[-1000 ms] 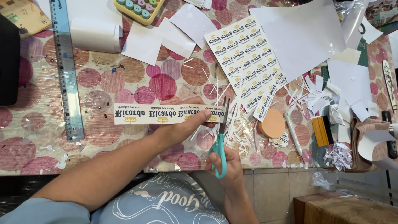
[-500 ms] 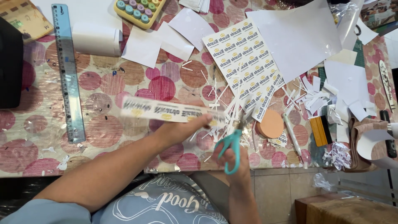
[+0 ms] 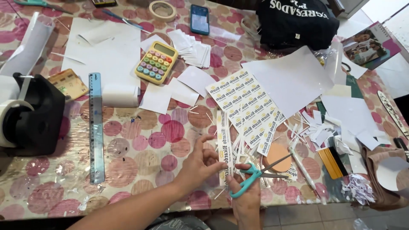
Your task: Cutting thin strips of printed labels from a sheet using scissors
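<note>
My left hand (image 3: 200,164) pinches the lower part of a long white strip of printed labels (image 3: 223,140), which now stands lengthwise away from me over the table. My right hand (image 3: 245,194) grips teal-handled scissors (image 3: 255,174), their blades open and pointing right, just beside the strip's lower end. A larger sheet of the same printed labels (image 3: 247,108) lies on the table right behind the strip, partly cut into strips along its right side.
Spotted tablecloth (image 3: 140,145) covers the table. A blue ruler (image 3: 96,127), yellow calculator (image 3: 156,62), black tape dispenser (image 3: 32,117), phone (image 3: 199,19), tape roll (image 3: 162,9), white paper sheets (image 3: 294,79) and paper scraps (image 3: 324,127) lie about. A black bag (image 3: 298,21) sits far right.
The label strip has turned from lying crosswise to pointing away from me. The scissors have shifted from under the strip to its right side, blades open. The view has tilted up.
</note>
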